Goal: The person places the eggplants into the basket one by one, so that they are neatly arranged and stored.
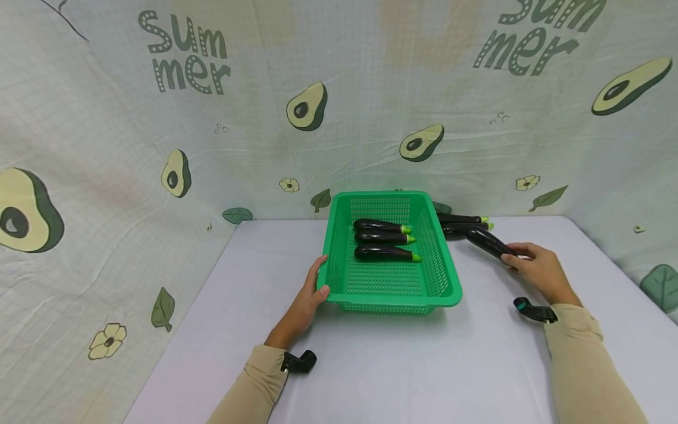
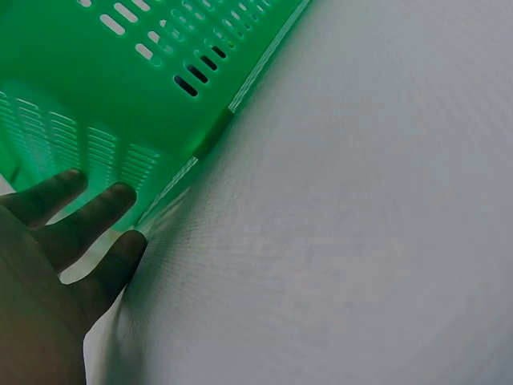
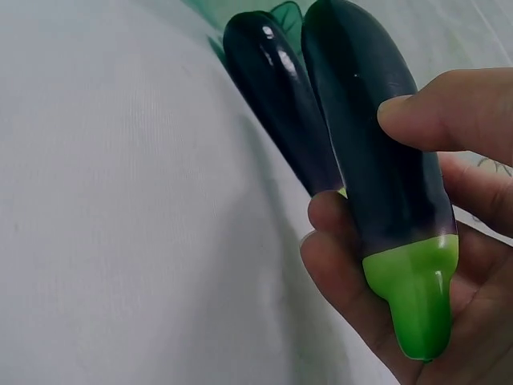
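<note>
In the head view, a green basket holds three dark eggplants with green stems. My left hand grips its front left corner, thumb on the rim; in the left wrist view, that hand's fingers lie spread against the outer wall of the basket. My right hand pinches one eggplant near its stem end, right of the basket. The right wrist view shows this eggplant between thumb and fingers of the hand, its green stem toward the palm.
More eggplants lie beside the basket's right side at the back; one of them shows behind the held one. A white-covered table lies under everything, with a patterned cloth hanging behind it.
</note>
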{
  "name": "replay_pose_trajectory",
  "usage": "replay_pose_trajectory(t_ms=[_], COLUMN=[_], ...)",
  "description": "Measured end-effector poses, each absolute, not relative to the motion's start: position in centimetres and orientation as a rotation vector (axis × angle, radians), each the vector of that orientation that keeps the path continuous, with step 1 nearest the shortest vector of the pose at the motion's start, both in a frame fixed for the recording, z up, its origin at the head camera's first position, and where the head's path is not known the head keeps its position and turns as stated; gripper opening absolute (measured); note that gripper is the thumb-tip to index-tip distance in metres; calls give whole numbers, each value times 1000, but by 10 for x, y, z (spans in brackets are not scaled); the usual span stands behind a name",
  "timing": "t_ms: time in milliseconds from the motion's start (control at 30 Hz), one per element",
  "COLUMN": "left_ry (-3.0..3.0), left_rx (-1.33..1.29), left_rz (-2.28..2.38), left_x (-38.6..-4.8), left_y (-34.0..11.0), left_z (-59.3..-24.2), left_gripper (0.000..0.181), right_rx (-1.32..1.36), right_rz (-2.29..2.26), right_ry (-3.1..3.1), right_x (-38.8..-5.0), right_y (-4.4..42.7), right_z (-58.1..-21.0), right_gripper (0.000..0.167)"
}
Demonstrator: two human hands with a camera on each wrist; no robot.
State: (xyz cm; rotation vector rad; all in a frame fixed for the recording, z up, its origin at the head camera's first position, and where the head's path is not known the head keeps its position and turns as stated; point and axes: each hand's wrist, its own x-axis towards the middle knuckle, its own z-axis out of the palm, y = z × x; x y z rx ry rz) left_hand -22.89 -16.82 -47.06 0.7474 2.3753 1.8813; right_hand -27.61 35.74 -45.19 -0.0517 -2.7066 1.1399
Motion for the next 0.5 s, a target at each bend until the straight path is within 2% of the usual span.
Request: replay_pose_trajectory(t_ms=[367, 500], left_ry=[2366, 2362], left_rx=[765, 769], left_rz=[1878, 1880], left_x=[-230, -229], left_y=[-170, -169], left_z=[-472, -471], left_gripper=[75, 74], right_rx=[23, 42], right_rz=[1484, 1517], right_ry=[-2538, -2516], right_x=[-279, -280], right_y=[348, 345], right_z=[-452, -451], right_gripper=[55, 58])
